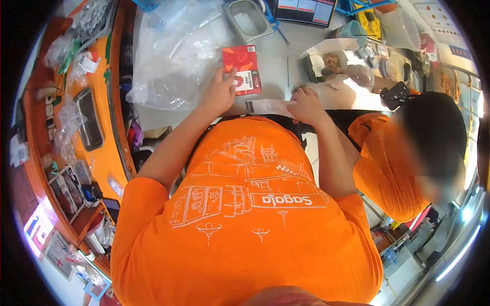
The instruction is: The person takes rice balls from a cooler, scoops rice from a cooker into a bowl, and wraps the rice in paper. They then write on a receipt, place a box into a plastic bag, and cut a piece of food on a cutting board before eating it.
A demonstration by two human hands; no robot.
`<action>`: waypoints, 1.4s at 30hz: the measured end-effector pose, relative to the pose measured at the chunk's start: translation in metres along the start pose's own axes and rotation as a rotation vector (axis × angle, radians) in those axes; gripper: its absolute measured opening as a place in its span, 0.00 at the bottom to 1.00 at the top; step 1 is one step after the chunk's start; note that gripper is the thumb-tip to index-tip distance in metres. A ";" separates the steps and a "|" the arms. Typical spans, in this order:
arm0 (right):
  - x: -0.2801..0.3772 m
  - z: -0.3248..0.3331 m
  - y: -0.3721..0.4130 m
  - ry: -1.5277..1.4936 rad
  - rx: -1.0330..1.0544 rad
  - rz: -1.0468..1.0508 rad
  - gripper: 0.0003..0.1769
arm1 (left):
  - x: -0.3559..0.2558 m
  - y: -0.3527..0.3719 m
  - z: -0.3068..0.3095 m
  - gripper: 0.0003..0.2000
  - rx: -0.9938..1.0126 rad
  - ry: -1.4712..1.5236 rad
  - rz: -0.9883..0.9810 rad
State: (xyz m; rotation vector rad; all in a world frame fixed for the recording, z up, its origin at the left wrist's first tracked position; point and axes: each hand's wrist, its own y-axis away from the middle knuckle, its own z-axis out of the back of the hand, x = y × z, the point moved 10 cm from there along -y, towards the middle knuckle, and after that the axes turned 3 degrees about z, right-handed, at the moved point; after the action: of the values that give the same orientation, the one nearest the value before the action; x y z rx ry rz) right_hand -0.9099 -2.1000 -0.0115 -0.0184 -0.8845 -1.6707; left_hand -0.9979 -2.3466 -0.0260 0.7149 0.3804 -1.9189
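A red printed cardboard box with a white panel lies on the grey metal counter. At its lower left edge, my left hand grips it, with fingertips over the printed face. My right hand is closed on one end of a white paper slip, which looks like a receipt. The slip stretches leftward along the counter's near edge, just below the red box. The fingers of my right hand are curled, and part of the slip is hidden under them.
Clear plastic bags cover the counter's left side. Behind the red box sits a metal pan, near a screen. An open carton with food stands at right. A co-worker in an orange shirt is close on my right.
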 end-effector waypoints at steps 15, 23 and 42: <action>0.091 -0.059 -0.052 -0.916 0.052 -0.196 0.19 | -0.035 0.067 0.072 0.16 -0.554 0.238 -0.255; 0.057 -0.064 -0.038 0.105 0.164 0.021 0.20 | -0.036 0.017 0.011 0.25 -0.161 -0.273 -0.213; 0.038 0.069 -0.259 -0.534 0.056 -0.121 0.25 | -0.040 -0.007 0.005 0.27 0.016 -0.250 -0.145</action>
State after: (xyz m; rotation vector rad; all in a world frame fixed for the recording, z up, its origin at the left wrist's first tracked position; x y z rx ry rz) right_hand -1.1707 -2.0869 -0.0833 -0.3950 -1.3518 -1.7830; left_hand -0.9926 -2.3175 0.0028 0.4593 0.2669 -2.1214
